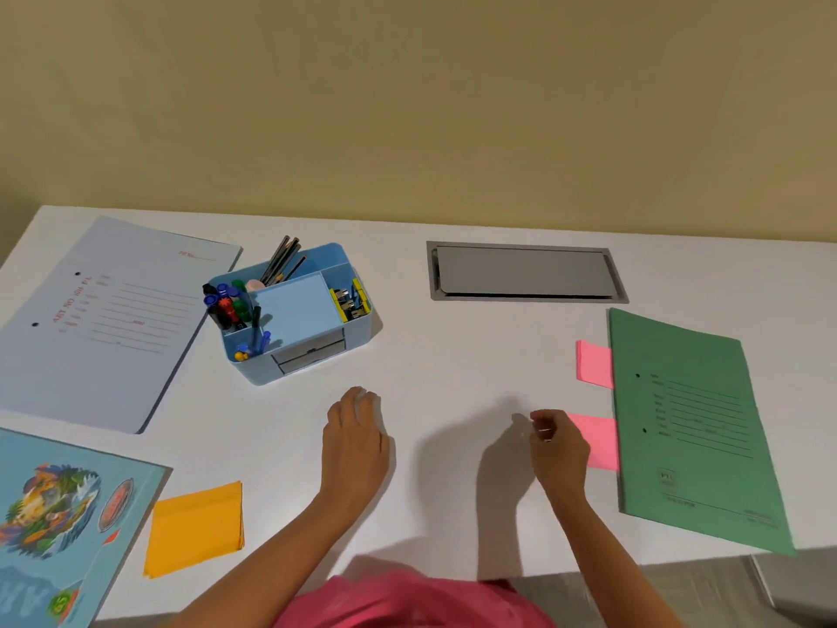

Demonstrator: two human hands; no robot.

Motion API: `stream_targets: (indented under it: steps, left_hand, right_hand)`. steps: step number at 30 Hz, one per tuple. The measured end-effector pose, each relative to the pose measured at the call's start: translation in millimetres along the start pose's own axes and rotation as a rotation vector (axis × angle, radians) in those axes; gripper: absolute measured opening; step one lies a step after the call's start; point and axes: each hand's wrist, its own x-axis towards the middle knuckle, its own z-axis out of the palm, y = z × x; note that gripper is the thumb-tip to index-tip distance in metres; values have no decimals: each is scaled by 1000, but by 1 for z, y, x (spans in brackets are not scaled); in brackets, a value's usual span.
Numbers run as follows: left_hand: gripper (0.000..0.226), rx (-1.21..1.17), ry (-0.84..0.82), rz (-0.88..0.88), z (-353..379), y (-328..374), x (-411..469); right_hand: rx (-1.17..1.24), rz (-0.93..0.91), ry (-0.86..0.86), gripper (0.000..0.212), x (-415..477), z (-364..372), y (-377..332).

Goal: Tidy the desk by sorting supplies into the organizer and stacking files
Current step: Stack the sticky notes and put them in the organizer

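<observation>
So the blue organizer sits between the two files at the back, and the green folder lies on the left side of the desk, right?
Not quite. The head view shows the green folder on the right side of the desk; the rest holds.

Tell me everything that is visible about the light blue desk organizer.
The organizer looks like light blue plastic, with rounded corners, and stands upright on the white desk, turned at an angle. It has several open compartments: pencils at the back, markers on the left, a blue note pad in the middle, yellow and black binder clips on the right, pens and pins at the front left. A small drawer in front looks slightly open. Neither hand touches it.
</observation>
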Motion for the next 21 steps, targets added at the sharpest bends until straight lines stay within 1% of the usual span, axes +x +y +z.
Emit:
stream_targets:
  steps: [2, 3, 4, 5, 6, 8, 10, 11, 14, 16, 18, 21]
  left_hand:
    - [55, -24, 8, 20, 1, 9, -3]
    - [55, -27, 13, 36, 2, 13, -4]
    - [55, -25, 17, 54, 3, 17, -5]
    - [54, -29, 19, 66, 4, 22, -6]
    - [50, -45, 21, 71, 4, 26, -6]
    - [44, -87, 16, 62, 6, 35, -8]
    - [43, -116, 3, 53, 7, 42, -10]
    - [45, -124, -4, 50, 7, 46, -10]
    - [43, -120, -32, 39, 7, 56, -12]
    - [40, -124, -51, 18, 7, 61, -14]
    - [40, -151, -85, -13, 7, 66, -17]
    - [39, -174, -100, -37, 6, 71, -19]
  right_hand:
    - [-215, -198, 69, 36, 21, -11, 26]
    - [-306, -297, 93, 35, 31, -16, 38]
    - [-389, -386, 105, 35, 40, -22, 48]
    - [-458, -458, 94, 39, 47, -27, 56]
    - [-517, -502, 63, 48, 53, -33, 63]
    - [-616, -523, -9, 67, 64, -41, 70]
    - [-685, -538, -65, 76, 71, -44, 72]
    - [-713, -560, -80, 77, 73, -46, 70]
    - [-773, -605, -114, 70, 78, -49, 59]
    - [-789, -589, -151, 62, 81, -51, 53]
    - [-811, -568, -195, 51, 85, -53, 49]
    - [-883, -606, -209, 33, 88, -55, 44]
